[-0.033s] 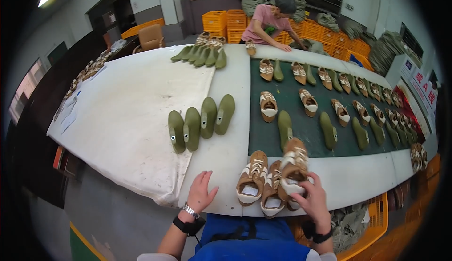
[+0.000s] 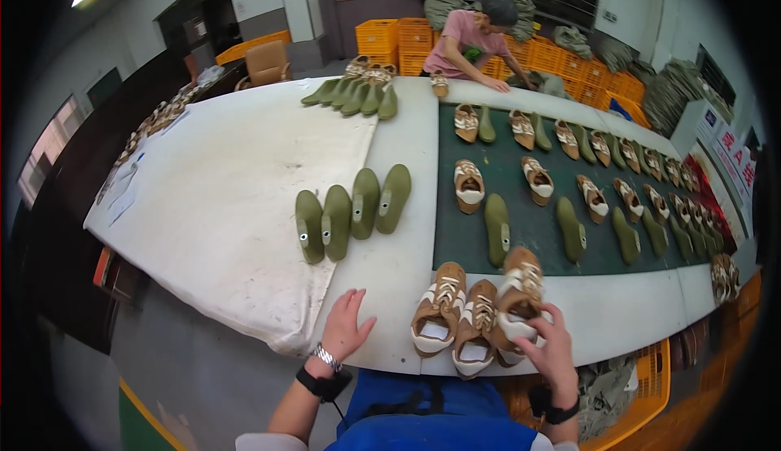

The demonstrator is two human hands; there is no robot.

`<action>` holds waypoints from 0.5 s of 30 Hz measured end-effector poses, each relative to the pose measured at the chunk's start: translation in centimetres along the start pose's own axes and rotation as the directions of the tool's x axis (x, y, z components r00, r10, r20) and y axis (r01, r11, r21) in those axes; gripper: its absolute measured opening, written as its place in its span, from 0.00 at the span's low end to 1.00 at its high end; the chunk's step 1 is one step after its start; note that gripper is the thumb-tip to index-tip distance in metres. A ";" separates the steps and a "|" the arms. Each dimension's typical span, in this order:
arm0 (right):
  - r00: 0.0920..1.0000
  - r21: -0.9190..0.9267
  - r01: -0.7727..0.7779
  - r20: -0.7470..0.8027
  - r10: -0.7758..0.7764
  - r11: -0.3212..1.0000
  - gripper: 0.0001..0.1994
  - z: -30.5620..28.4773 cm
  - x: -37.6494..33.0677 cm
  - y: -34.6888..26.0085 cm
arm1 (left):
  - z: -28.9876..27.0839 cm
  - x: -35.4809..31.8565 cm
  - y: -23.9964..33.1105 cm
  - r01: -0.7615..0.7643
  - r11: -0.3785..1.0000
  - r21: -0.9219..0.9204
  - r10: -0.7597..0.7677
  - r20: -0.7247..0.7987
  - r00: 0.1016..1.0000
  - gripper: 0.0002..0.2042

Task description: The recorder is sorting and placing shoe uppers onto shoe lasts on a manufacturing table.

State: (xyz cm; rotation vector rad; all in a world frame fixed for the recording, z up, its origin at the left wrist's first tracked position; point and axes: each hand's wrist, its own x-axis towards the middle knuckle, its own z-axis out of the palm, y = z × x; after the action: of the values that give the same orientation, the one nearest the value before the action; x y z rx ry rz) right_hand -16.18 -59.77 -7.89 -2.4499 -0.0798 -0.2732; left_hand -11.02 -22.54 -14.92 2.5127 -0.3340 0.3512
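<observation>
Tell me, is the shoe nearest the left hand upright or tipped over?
Upright: that brown-and-white shoe sits on the table with its laces and opening facing up.

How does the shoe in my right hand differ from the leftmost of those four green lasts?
Colour: the shoe is brown and white, while the last is green. Build: the shoe has laces and an open collar; the last is smooth and lace-free. State: your right hand grips the shoe near its heel, while the last lies untouched on the white cloth. Both are foot-shaped, toes pointing away from you.
</observation>
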 end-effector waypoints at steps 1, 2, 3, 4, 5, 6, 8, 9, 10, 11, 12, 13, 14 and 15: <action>0.999 -0.044 -0.023 -0.023 0.022 0.999 0.16 -0.6 -0.7 1.5 | -0.4 1.1 -1.1 -0.016 1.000 0.018 0.016 0.010 1.000 0.29; 0.998 -0.087 -0.046 -0.047 0.042 0.995 0.15 -1.0 -1.2 2.7 | -0.4 2.2 -2.6 -0.030 0.998 0.048 0.030 0.011 0.999 0.30; 0.989 -0.011 -0.135 -0.064 0.134 0.991 0.15 -1.3 -1.7 3.9 | -0.4 3.6 -4.0 -0.049 0.996 0.079 0.048 0.015 0.999 0.30; 0.971 0.065 -0.222 -0.072 0.227 0.973 0.15 -1.5 -2.1 4.8 | -0.5 5.1 -5.3 -0.045 0.989 0.138 0.041 0.033 0.999 0.32; 0.971 0.015 -0.222 -0.087 0.223 0.975 0.15 -2.0 -2.4 5.6 | -0.8 6.6 -6.4 -0.042 0.980 0.197 0.032 0.051 0.998 0.33; 0.959 -0.028 -0.272 -0.089 0.269 0.962 0.16 -2.4 -2.6 6.1 | -1.0 8.1 -7.0 0.039 0.963 0.267 -0.059 0.066 0.996 0.35; 0.950 -0.129 -0.305 -0.108 0.292 0.944 0.17 -2.8 -3.0 7.8 | -1.3 11.0 -8.0 0.111 0.935 0.338 -0.144 0.074 0.987 0.37; 0.950 -0.126 -0.303 -0.114 0.290 0.945 0.17 -2.4 -3.4 9.8 | -1.7 12.3 -8.5 0.218 0.903 0.372 -0.258 0.062 0.964 0.38; 0.960 -0.144 -0.273 -0.110 0.259 0.951 0.17 -1.7 -3.9 12.3 | -1.1 13.7 -9.0 0.308 0.864 0.398 -0.356 0.053 0.933 0.38; 0.969 -0.159 -0.237 -0.102 0.223 0.958 0.18 -1.0 -4.1 14.0 | -0.3 14.7 -9.9 0.328 0.861 0.389 -0.371 0.037 0.928 0.38; 0.964 0.000 -0.232 -0.133 0.230 0.973 0.18 -0.6 -4.0 14.3 | 0.6 15.7 -10.1 0.313 0.867 0.386 -0.355 0.039 0.934 0.38; 0.907 0.272 -0.307 -0.205 0.367 0.912 0.18 -0.2 -4.1 15.3 | 1.6 16.8 -9.8 0.227 0.896 0.381 -0.263 0.045 0.964 0.38; 0.828 0.531 -0.327 -0.238 0.508 0.782 0.17 0.5 -4.3 16.7 | 2.5 17.9 -9.3 0.133 0.917 0.375 -0.165 0.053 0.985 0.37; 0.814 0.536 -0.327 -0.259 0.520 0.778 0.17 1.9 -5.2 19.0 | 3.7 19.0 -8.6 0.120 0.930 0.347 -0.156 0.078 0.985 0.36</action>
State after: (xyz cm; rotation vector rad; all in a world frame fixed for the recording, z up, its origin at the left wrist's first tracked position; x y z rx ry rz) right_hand -18.49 -73.32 -22.08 -1.8138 0.5384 -0.4731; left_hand 10.06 -20.83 -16.17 2.8847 -0.1420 0.2377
